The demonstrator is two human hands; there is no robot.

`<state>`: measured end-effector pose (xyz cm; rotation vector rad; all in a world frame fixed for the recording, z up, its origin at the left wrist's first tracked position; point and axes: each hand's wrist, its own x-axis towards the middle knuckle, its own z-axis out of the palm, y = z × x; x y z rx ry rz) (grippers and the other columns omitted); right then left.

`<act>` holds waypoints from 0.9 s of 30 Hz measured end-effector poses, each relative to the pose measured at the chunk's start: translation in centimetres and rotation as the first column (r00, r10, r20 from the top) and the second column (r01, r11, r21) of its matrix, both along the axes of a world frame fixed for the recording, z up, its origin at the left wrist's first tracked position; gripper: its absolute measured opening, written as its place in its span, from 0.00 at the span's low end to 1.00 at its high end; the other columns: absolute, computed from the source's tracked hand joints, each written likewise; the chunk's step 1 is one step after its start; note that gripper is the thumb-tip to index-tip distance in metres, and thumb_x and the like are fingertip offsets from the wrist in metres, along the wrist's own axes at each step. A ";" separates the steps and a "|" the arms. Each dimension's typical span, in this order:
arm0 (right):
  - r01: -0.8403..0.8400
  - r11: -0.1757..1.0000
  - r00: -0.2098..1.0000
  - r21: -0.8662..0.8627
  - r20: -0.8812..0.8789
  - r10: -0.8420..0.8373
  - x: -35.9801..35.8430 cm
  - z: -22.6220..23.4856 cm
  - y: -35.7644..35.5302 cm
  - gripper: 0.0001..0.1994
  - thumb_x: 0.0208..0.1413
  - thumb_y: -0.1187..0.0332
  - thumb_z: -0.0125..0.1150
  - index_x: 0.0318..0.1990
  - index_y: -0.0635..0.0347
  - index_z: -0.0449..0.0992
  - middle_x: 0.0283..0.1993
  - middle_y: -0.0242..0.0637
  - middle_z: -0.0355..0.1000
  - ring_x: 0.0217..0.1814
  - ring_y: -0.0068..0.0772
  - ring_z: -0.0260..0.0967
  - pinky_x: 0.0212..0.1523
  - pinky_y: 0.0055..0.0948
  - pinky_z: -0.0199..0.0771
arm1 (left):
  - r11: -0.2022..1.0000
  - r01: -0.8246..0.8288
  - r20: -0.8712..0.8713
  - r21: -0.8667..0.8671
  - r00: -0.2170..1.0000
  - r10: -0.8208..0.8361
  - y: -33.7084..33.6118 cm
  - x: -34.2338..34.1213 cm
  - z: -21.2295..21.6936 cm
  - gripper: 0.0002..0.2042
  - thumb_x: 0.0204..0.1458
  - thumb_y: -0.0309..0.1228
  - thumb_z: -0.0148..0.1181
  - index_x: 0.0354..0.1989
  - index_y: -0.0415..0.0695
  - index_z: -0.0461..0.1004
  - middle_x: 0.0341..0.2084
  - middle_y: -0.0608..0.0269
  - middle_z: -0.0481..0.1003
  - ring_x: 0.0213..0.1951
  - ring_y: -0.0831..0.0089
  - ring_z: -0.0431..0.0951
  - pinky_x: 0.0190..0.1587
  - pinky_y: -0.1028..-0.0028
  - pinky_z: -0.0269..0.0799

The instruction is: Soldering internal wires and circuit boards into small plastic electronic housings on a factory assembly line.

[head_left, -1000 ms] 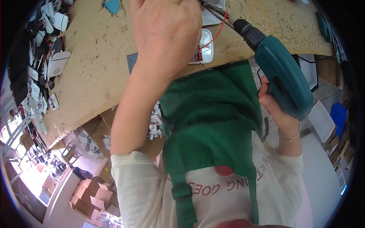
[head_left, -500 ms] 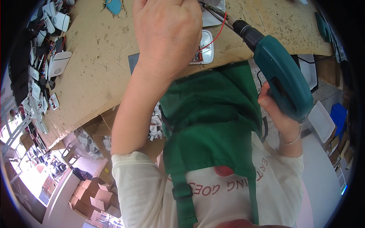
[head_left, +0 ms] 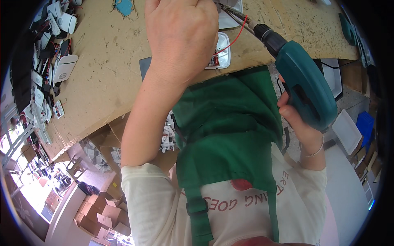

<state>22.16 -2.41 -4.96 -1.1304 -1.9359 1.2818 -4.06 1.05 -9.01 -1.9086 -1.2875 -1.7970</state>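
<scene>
My right hand (head_left: 301,123) is wrapped round the grip of a teal soldering gun (head_left: 305,84), its body tilted and its long stained tip pointing up and left. The tip (head_left: 234,12) ends beside my left hand (head_left: 182,37). The left hand reaches over the workbench with its fingers curled at the top edge, and whatever they pinch is hidden. Partly under this hand lies a white plastic housing (head_left: 223,51) with small red and metal parts in it. From it a thin red wire (head_left: 236,39) curves up past the gun's tip.
Many white housings with wires (head_left: 63,67) are heaped along the left of the cardboard-covered workbench (head_left: 102,78). A dark flat piece (head_left: 144,67) lies near its front edge. White trays (head_left: 348,131) and a blue bin (head_left: 365,126) stand at the right. Cardboard boxes (head_left: 100,213) sit at the lower left.
The soldering gun has shifted very slightly down at its front end, and more of my right fingers shows beside its grip. My left hand stays almost in place.
</scene>
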 end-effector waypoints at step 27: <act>-0.023 0.990 1.000 -0.143 0.000 0.023 0.7 -0.7 -0.3 0.20 0.50 0.77 0.67 0.51 0.66 0.71 0.35 0.32 0.71 0.37 0.22 0.67 0.40 0.20 0.67 | 1.000 -0.004 -0.010 -0.009 1.000 0.004 0.1 0.0 0.0 0.03 0.39 0.19 0.56 0.24 0.39 0.72 0.33 0.60 0.73 0.35 0.61 0.73 0.41 0.64 0.62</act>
